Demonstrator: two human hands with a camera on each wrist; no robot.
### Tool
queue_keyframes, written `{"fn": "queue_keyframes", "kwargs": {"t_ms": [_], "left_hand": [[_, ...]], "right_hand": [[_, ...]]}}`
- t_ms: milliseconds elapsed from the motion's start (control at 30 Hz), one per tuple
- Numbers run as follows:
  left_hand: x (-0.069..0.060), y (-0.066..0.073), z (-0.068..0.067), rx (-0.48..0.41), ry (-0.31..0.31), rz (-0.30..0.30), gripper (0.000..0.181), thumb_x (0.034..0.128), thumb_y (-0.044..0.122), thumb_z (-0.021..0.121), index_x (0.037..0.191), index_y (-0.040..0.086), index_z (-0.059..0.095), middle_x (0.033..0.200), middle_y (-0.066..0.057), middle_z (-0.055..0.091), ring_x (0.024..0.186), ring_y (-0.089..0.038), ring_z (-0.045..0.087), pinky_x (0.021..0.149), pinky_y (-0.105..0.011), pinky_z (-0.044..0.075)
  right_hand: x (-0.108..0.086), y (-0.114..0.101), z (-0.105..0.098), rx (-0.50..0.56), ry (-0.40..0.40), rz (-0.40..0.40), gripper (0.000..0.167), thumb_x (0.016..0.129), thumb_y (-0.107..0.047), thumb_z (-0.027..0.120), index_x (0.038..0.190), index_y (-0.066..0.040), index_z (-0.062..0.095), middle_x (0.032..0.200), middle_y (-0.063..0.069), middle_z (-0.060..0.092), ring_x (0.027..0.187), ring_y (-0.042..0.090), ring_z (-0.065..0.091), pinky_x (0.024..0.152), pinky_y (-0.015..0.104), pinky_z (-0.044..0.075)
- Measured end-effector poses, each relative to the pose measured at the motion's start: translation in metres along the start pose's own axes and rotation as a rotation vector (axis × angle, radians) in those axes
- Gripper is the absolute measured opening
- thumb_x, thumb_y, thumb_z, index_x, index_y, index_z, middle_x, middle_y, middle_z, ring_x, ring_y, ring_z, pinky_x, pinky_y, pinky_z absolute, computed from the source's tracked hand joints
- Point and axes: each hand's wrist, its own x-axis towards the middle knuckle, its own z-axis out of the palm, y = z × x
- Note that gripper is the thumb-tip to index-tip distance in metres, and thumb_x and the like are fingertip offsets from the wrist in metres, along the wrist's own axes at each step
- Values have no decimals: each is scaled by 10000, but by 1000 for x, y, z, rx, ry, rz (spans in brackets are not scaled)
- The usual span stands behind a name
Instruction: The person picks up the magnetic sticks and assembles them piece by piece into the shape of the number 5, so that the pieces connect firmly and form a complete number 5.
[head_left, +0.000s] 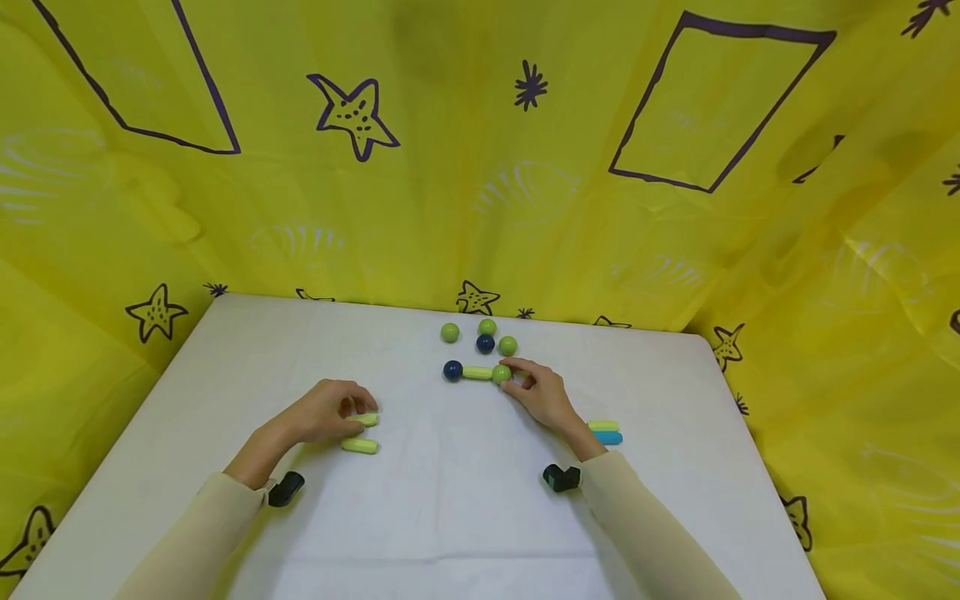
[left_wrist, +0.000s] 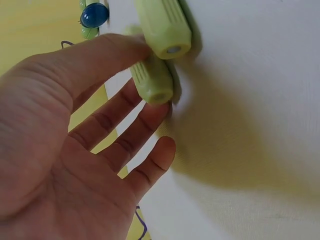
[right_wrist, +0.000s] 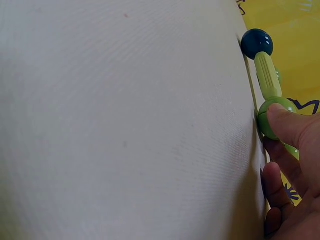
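Note:
My right hand (head_left: 545,398) pinches a green ball (head_left: 501,374) between thumb and fingers. That ball sits at one end of a yellow-green magnetic rod (head_left: 477,372), and a dark blue ball (head_left: 453,371) is at the rod's other end. On the left, my left hand (head_left: 326,410) has its thumb and fingertips about another yellow-green rod (left_wrist: 152,82), pinching it near the table. Just nearer to me lies a second loose yellow-green rod (head_left: 360,447), parallel to it; a metal disc shows in its end in the left wrist view.
Several loose balls stand behind the joined piece: green balls (head_left: 449,332) and a dark blue one (head_left: 485,344). A yellow-green rod (head_left: 603,426) and a blue rod (head_left: 607,437) lie side by side beyond my right wrist. A yellow curtain (head_left: 435,225) hangs around the white table (head_left: 420,517).

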Motion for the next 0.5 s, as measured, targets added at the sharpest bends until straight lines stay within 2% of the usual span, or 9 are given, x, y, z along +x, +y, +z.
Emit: {"fn": "queue_keyframes", "kwargs": {"t_ms": [300, 500], "left_hand": [[2, -3, 1, 28, 15, -1, 179, 813, -6, 774, 971, 75, 754, 839, 45, 651, 775, -192, 575, 697, -281, 472], [2, 0, 0, 21, 20, 0, 169, 819, -3, 774, 961, 83, 748, 820, 55, 632, 751, -166, 542, 677, -275, 450]], "right_hand": [[0, 1, 1, -3, 2, 0, 390, 931, -166, 778, 1313, -192, 700, 876, 34, 611, 758, 176, 516, 687, 310, 412], [1, 4, 2, -4, -1, -1, 389, 939, -180, 771, 1320, -202, 697, 840, 28, 596, 751, 178, 510, 692, 326, 413]]}}
